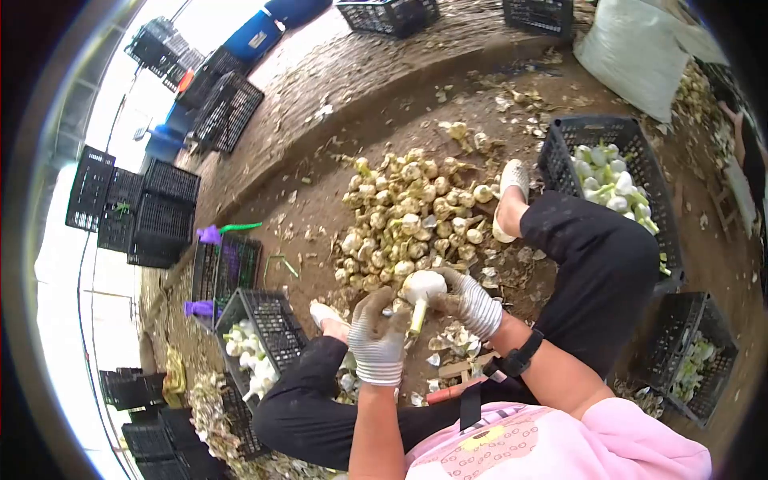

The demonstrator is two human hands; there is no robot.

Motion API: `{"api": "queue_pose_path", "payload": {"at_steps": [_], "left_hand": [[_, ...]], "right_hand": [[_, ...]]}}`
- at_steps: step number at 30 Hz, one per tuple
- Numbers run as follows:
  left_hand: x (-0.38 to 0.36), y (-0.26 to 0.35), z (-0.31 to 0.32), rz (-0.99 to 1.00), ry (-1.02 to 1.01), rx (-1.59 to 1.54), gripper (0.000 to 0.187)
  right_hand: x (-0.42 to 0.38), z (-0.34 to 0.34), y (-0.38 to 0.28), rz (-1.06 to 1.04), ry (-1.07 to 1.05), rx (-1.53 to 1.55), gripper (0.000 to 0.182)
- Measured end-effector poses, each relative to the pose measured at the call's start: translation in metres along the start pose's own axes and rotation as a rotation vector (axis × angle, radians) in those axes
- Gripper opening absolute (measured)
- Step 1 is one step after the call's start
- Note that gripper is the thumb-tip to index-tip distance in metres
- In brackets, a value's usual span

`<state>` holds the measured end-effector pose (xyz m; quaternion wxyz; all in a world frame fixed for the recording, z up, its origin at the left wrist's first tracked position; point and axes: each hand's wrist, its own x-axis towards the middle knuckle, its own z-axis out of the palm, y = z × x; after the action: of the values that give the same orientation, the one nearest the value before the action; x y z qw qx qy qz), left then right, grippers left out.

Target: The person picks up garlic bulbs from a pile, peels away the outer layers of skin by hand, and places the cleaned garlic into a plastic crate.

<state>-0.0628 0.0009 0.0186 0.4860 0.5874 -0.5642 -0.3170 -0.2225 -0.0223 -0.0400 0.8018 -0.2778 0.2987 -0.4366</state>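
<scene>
A peeled white garlic bulb (424, 286) with a short cut green stem is held in front of me, above the ground. My right hand (470, 304), in a soiled white knit glove, grips it from the right side with thumb and fingers. Just left of the bulb is my left hand (379, 334), gloved the same way, its fingers loosely bent and apart from the thumb, with nothing seen between them. Beyond both hands lies a heap of unpeeled garlic bulbs (412, 212) on the dirt floor, between my feet.
A black crate (668, 240) of peeled garlic stands at my right, another crate (280, 320) at my left. A crate (704, 308) with green trimmings sits farther right. Garlic skins litter the ground. A white sack (632, 56) and stacked crates (132, 200) stand beyond.
</scene>
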Motion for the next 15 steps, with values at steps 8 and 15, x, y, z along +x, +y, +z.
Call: {"api": "queue_pose_path", "payload": {"at_steps": [8,15], "left_hand": [[0.003,-0.014,-0.008,0.281,-0.108,0.564,0.014],[0.011,-0.024,-0.011,-0.128,-0.088,0.216,0.001]], "right_hand": [[0.001,0.007,0.013,-0.072,-0.027,-0.327,0.047],[-0.001,0.002,0.019,-0.042,-0.157,-0.084,0.048]]}}
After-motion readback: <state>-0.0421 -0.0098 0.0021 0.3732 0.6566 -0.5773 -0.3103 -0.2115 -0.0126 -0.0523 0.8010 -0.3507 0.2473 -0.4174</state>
